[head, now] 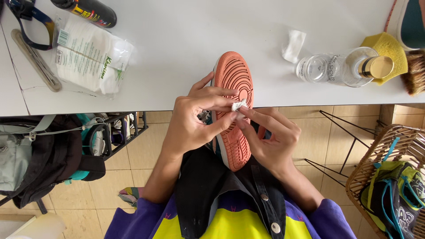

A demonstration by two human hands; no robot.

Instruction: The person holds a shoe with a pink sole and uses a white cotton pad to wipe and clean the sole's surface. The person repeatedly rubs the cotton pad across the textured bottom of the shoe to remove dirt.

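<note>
A sneaker [233, 79] lies upside down with its salmon-pink ribbed sole facing up, its toe resting on the white table [186, 40] and its heel over my lap. My left hand [195, 119] grips the shoe's left side, thumb across the sole. My right hand [272, 137] holds the right side and, together with the left fingers, pinches a small white cotton wad [239, 105] against the sole's middle.
On the table sit a bag of white cotton pads [90, 55], a dark spray can [88, 9], a flat stick [35, 59], a white scrap [293, 45], a clear glass bottle on its side [343, 67], a yellow sponge [389, 48] and a brush [416, 71]. A wicker basket [363, 172] stands right, bags [40, 159] left.
</note>
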